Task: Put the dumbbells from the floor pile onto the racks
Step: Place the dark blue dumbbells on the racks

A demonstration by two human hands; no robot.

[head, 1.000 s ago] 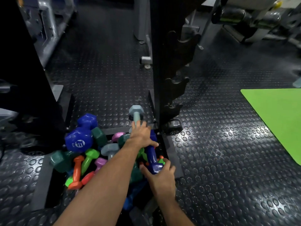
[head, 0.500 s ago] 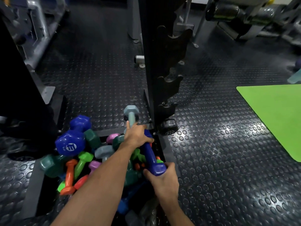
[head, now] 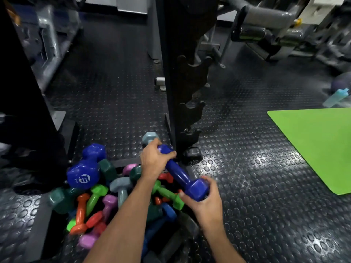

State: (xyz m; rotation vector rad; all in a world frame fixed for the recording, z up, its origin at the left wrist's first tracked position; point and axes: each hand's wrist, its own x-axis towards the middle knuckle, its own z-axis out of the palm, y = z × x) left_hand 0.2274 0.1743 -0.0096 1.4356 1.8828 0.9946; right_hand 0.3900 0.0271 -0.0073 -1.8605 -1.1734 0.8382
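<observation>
Head view, centre of the frame: the blue dumbbell (head: 180, 174) has come up off the floor pile (head: 106, 196) since a second ago, when it lay low among the others with both hands only just closing on it. Now the left hand (head: 153, 161) wraps the far head, close beside the foot of the rack (head: 187, 103), and the right hand (head: 206, 199) cups the near head from below, fingers curled round it. That likely means the lift is done and the carry up to an empty rack cradle comes next. It is glossy, deep blue, with hexagonal heads and a thick handle, lying tilted from upper left to lower right, above the green and red ones.
</observation>
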